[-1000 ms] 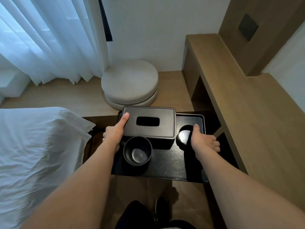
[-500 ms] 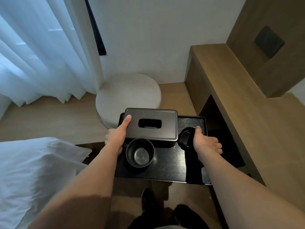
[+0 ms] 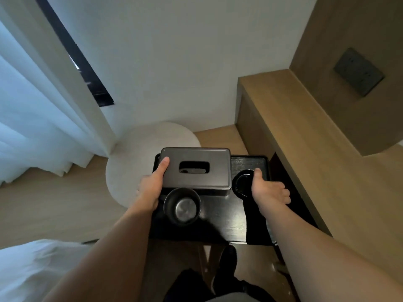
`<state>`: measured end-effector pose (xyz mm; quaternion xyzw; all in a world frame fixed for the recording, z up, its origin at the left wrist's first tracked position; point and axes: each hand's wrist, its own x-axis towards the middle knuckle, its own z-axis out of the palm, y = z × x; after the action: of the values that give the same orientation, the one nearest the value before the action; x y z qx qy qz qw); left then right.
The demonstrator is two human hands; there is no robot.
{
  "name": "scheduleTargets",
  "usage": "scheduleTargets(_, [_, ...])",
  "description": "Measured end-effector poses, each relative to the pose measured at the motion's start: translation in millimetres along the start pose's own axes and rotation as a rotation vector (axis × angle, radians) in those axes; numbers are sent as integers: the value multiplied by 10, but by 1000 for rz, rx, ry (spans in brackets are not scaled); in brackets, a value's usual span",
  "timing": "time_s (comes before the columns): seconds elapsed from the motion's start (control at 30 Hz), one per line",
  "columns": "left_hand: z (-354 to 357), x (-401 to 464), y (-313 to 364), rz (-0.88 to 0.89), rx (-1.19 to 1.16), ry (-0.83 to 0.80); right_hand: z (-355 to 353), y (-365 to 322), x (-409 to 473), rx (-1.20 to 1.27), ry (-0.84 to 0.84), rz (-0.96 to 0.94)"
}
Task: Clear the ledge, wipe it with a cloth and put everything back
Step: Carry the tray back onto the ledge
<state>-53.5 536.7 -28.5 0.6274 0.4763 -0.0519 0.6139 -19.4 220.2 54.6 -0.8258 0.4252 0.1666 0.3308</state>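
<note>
Squarely between both hands sits a black tray (image 3: 220, 223), held in the air over the wooden floor (image 3: 43, 205). On the tray, at its far left, lies a dark grey tissue box (image 3: 196, 171) with an oblong slot in its lid; what is inside the slot is too dark to tell. Just nearer than the box stands a round dark cup (image 3: 182, 206) with a shiny metal bottom and nothing visible in it. To the right of the box lies a small round black dish (image 3: 243, 184), its contents too dark to make out.

The left hand (image 3: 150, 188) grips the tray's left edge, thumb lying on top of the tissue box and fingers hidden under the tray. The right hand (image 3: 269, 191) grips the tray's right edge, thumb up beside the dish, fingers curled under the rim.

To the right of the tray runs the wooden ledge (image 3: 305, 149), bare on top, with a dark switch plate (image 3: 358, 71) on the panel above it. Beyond the tray a round pale cushion (image 3: 139, 155) rests on the floor, with white curtains (image 3: 32, 105) further left. White bedding (image 3: 37, 269) shows to the tray's near left, and dark shoes (image 3: 226, 264) beneath it.

Compared with half a second ago, the tray sits lower in view, and less of the bedding shows.
</note>
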Motion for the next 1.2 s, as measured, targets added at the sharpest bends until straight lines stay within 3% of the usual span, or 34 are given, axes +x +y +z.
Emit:
scheduleTargets(0.3, [911,99,813,101,152,-28,-305,-344,646,102,13,118])
scheduleTargets(0.6, [2153,62,1408,165,248,-313,-868,-84,1018,307,140,319])
scheduleTargets(0.7, [2605,60,1455,198,362,-343,-1051,126,1036,386,219,410])
scheduleTargets(0.87, [3471,212,1255,208,571,-531,-1341,567,985,511,341,578])
scheduleTargets(1.03, [3820,-850,1194,298,726,-697,-1528,1127,876,618,423,720])
scheduleTargets(1.2, [4371,-1206,865,295,801,-788,-1746,1635,895,678,474,824])
